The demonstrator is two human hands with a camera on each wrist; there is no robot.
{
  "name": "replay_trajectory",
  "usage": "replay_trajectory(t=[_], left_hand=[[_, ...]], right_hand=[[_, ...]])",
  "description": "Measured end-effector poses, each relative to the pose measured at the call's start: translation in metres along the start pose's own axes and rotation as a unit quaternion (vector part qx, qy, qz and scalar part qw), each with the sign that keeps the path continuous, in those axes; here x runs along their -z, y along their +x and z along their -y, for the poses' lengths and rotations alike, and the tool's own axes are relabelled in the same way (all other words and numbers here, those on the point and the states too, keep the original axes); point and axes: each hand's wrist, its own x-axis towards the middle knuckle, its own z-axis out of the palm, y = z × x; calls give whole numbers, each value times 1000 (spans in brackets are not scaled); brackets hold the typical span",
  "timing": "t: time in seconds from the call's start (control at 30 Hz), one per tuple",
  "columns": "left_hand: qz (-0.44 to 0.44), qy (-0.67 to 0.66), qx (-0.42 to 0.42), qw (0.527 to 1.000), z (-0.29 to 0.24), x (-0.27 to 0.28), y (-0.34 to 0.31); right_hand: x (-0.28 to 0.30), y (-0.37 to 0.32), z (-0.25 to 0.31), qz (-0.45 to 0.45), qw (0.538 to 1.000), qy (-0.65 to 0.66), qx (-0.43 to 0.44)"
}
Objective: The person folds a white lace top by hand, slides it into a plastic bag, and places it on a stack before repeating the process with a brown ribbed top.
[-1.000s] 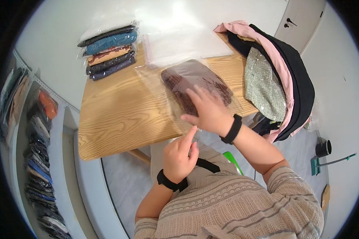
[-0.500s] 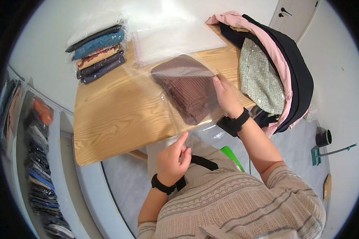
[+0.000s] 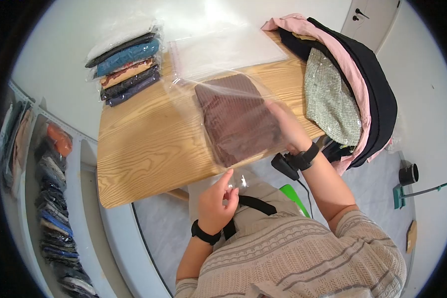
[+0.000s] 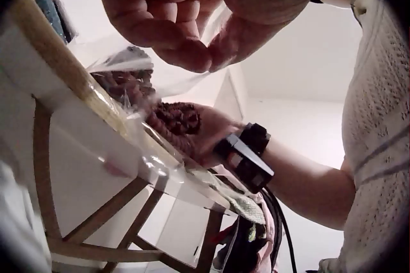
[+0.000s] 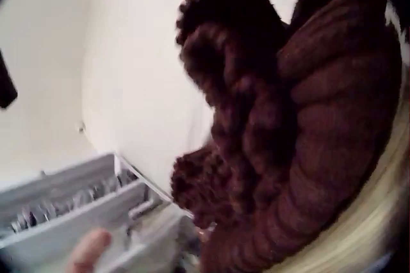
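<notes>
A folded brown ribbed garment (image 3: 236,116) lies in a clear plastic bag (image 3: 186,99) at the table's front edge. My left hand (image 3: 216,203) is at the near edge of the bag; in the left wrist view its thumb and index finger pinch the plastic (image 4: 186,84). My right hand (image 3: 290,129) shows through the plastic and grips the garment's right side, its fingertips partly veiled. Up close in the right wrist view, the garment (image 5: 320,113) shows thick ribs and a bunched edge.
Bagged garments (image 3: 126,62) are stacked at the table's back left. Flat clear bags (image 3: 228,49) lie at the back. Pink, black and sequined grey-green clothes (image 3: 333,99) hang over the right side. Shelves with bagged items (image 3: 54,198) stand left.
The right hand has gone from over the garment to its right side, now behind the plastic. The garment sits slightly nearer the body than half a second ago. The left hand stays about in place.
</notes>
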Motion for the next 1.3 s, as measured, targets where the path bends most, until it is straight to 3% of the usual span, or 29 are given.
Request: replay_trajectory(t=[0.03, 0.07, 0.1, 0.17, 0.2, 0.27, 0.37, 0.5, 0.57, 0.7, 0.8, 0.87, 0.9, 0.97, 1.0, 1.07, 1.13, 1.23, 1.3], left_hand=[[1, 1, 0, 1000, 0, 1, 0], [-6, 7, 0, 1000, -1, 2, 1], [-13, 12, 0, 1000, -1, 3, 2], [-16, 15, 3, 1000, -1, 5, 1], [-19, 17, 8, 1000, -1, 6, 1], [-15, 19, 14, 1000, 1, 9, 0], [-12, 18, 17, 1000, 5, 10, -2], [-13, 8, 5, 1000, 5, 12, -4], [-13, 13, -2, 1000, 7, 12, -6], [-11, 15, -12, 1000, 3, 13, -8], [-18, 0, -14, 1000, 3, 14, -10], [-17, 8, -36, 999, 2, 14, -15], [-20, 17, -58, 998, 1, 14, -17], [-4, 6, -96, 995, -7, 14, -19], [13, -4, -137, 991, -10, 14, -20], [39, -17, -140, 989, -8, 17, -22], [65, -29, -144, 987, -8, 21, -23], [61, -39, -126, 989, -8, 28, -23], [55, -27, -136, 989, -6, 30, -26]], right_hand=[[2, -2, 2, 46, 985, 140, -90], [3, -3, 3, 91, 941, 275, -176], [2, -2, 1, 91, 940, 277, -177], [-2, 2, -5, 201, 890, 357, -199], [-6, 2, -7, 202, 890, 358, -199], [-17, -2, -7, 298, 885, 334, -128], [-18, -11, 5, 358, 861, 314, -175], [-23, -17, 13, 348, 858, 327, -189], [-26, -27, 25, 312, 828, 383, -266], [-35, -40, 31, 325, 823, 369, -283], [-41, -45, 20, 310, 795, 437, -285], [-42, -54, 21, 215, 781, 506, -297], [-43, -53, 15, 215, 781, 505, -298], [-44, -52, 2, 299, 744, 569, -181], [-45, -55, 2, 299, 745, 569, -181], [-48, -68, 4, 210, 821, 502, -171], [-43, -70, -7, 235, 839, 457, -180], [-31, -69, -4, 275, 764, 540, -221], [-30, -58, -7, 262, 760, 557, -209]])
